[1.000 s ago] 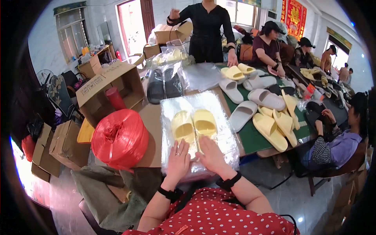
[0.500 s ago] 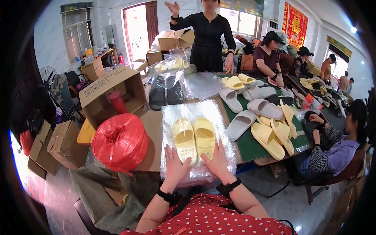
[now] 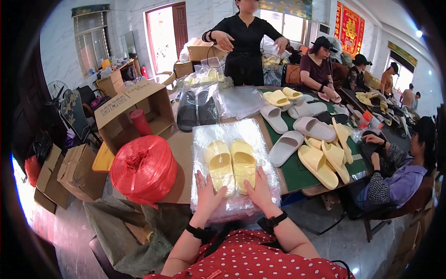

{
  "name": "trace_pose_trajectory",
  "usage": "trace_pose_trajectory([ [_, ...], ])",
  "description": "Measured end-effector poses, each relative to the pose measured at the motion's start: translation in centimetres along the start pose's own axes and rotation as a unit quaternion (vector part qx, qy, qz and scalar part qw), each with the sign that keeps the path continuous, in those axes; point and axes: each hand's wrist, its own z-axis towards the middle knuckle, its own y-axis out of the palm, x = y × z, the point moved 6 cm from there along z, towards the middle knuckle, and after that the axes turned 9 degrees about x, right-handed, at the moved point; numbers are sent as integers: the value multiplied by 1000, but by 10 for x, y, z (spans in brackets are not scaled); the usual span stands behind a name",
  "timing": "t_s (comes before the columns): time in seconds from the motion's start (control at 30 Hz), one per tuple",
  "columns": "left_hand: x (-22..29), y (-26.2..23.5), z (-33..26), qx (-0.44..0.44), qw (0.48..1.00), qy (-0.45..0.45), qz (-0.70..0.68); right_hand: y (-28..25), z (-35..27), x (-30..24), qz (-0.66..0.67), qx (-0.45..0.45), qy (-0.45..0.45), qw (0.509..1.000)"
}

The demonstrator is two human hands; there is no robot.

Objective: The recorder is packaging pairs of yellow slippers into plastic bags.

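A pair of pale yellow slide sandals (image 3: 220, 162) lies side by side, with clear plastic film over at least their near ends. Beneath them is a stack of clear plastic bags (image 3: 260, 135) on the table. My left hand (image 3: 208, 193) rests against the left slide's near end, fingers stretched and spread. On the other side, my right hand (image 3: 259, 189) touches the right slide's near end, also with fingers extended. Both palms press on the film. Loose yellow slides (image 3: 320, 162) and grey slides (image 3: 285, 148) lie on the green mat to the right.
Left of the stack sits a big roll of red plastic twine (image 3: 143, 168), beside an open cardboard box (image 3: 132, 104). Bagged black slides (image 3: 197, 109) lie beyond the stack. Across the table stands a person in black (image 3: 248, 42); another person sits at the right (image 3: 404, 179).
My hands stay nearly where they were on the slides. The standing person opposite has lowered a raised hand, and both of that person's arms now reach forward.
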Motion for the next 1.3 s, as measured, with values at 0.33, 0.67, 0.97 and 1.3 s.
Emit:
trace_pose_trajectory([
  [0.33, 34, -19, 18, -20, 998, 5, -53, -1, -1, 3, 17, -3, 12, 1000],
  [0.67, -10, 29, 4, -4, 936, -121, -330, 5, -2, 4, 15, -7, -16, 1000],
  [0.97, -16, 34, -3, 1, 901, -143, -410, -3, -2, -7, 7, 11, -19, 1000],
  [1.3, 20, -17, -8, 29, 844, -119, -522, -36, -1, -51, -74, 55, -114, 989],
])
